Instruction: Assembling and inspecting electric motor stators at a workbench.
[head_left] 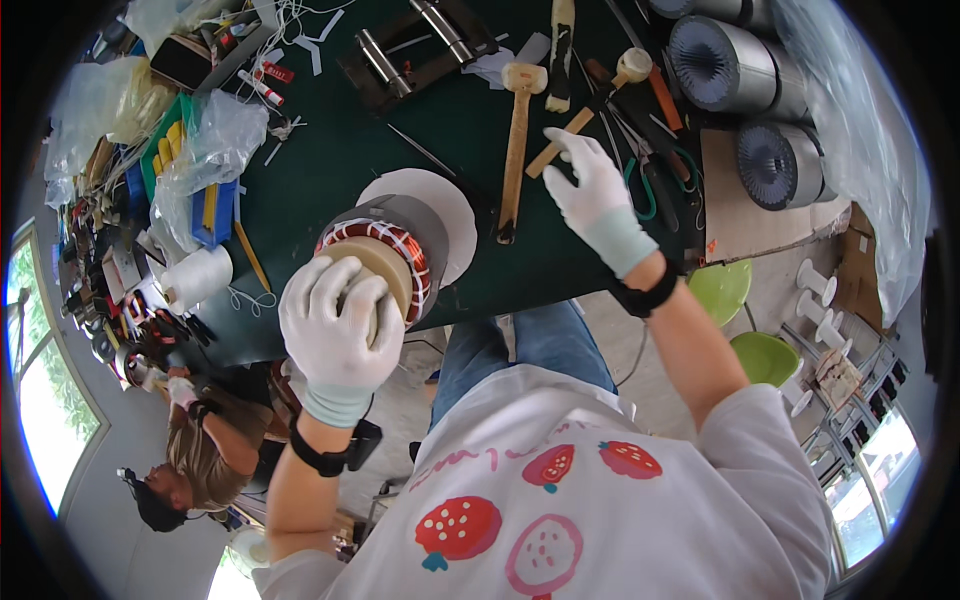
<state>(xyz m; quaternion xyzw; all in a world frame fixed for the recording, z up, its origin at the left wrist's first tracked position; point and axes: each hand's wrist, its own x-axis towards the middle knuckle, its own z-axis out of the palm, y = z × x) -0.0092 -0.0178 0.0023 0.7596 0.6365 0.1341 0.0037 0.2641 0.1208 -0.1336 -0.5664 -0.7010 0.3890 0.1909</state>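
Note:
My left hand (340, 325), in a white glove, is wrapped round a tan round block (383, 258). The block sits on a grey cylindrical part (420, 225) ringed with orange-red windings and white lacing (425, 268). Under that part lies a pale round disc (462, 215). My right hand (597, 200), also gloved, is over the green table with thumb and fingers apart. Its fingertips are beside the wooden handle of a small mallet (633, 66); whether they touch it I cannot tell. Another wooden mallet (521, 78) lies to its left.
Scissors (640, 150), a thin rod (420, 148) and a metal fixture with two rollers (390, 65) lie on the table (330, 140). Slotted metal cores (720, 62) line the right side. A thread spool (198, 278) and bins are left. Another person (215, 430) works at lower left.

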